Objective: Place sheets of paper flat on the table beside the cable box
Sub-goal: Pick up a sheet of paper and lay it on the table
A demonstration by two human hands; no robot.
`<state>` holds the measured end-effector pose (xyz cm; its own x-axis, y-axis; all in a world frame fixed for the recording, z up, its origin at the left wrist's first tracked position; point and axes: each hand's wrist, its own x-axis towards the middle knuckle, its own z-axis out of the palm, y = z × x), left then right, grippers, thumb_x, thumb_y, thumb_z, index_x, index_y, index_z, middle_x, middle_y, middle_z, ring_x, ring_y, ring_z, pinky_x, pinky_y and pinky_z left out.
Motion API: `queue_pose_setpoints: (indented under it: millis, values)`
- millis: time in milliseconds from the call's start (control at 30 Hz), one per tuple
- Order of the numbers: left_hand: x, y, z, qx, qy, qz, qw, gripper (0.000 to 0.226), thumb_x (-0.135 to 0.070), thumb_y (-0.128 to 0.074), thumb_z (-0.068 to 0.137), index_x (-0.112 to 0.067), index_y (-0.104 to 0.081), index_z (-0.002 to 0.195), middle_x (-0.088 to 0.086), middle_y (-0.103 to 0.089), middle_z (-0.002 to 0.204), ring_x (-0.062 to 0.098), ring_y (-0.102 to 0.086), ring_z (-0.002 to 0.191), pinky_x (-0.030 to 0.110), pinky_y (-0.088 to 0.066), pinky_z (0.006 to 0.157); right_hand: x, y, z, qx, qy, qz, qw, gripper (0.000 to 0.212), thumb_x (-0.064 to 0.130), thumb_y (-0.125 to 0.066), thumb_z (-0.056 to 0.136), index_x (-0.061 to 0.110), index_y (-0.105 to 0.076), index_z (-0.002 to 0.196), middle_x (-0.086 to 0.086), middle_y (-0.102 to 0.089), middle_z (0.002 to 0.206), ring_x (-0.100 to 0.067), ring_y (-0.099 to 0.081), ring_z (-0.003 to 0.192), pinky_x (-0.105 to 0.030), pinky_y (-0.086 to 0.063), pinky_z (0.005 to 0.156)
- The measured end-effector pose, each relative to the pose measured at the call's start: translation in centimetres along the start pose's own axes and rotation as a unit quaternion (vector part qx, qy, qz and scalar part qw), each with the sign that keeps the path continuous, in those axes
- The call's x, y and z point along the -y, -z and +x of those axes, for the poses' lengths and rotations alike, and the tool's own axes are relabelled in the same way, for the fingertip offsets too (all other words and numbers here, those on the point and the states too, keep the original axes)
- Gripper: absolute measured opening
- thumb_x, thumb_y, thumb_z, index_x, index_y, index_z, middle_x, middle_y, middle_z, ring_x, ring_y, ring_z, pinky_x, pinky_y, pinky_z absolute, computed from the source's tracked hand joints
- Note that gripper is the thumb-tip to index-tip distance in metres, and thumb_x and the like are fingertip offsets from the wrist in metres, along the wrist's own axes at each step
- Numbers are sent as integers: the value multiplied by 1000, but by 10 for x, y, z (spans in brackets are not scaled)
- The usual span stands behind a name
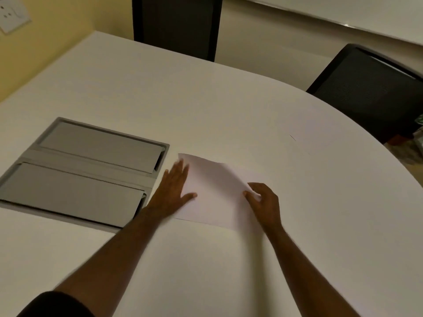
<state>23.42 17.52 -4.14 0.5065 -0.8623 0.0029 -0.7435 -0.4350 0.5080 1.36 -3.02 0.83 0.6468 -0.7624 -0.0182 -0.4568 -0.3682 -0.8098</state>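
White sheets of paper (215, 191) lie on the white table (206, 110), just right of the grey cable box (84, 170) set into the tabletop. My left hand (171, 191) rests flat with spread fingers on the paper's left edge, between the paper and the box. My right hand (265, 202) pinches the paper's right edge, which curls up slightly off the table. How many sheets there are cannot be told.
Two dark chairs stand at the table's far side, one at the back (178, 24) and one at the right (370, 88). A wall socket (11, 14) is on the yellow wall at the upper left. The table's curved edge runs along the right.
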Motion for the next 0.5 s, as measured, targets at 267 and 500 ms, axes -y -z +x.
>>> queue_pose_setpoints:
  millis: [267,500]
  values:
    - [-3,96,-32,-136,195,-407,882,107,-5,-76,85,-16,1,159,12,-70,103,5,-70,86,21,-54,83,99,40,-18,160,-15,202,966,29,25,-76,83,24,-76,112,-2,-77,104,-19,-71,88,-28,-56,70]
    - [1,158,-166,-216,249,-445,833,105,0,-76,83,-17,-6,159,9,-61,73,24,-61,75,48,-59,81,181,26,-37,185,-23,164,969,69,17,-86,69,42,-62,129,13,-68,123,-13,-66,109,-28,-53,82]
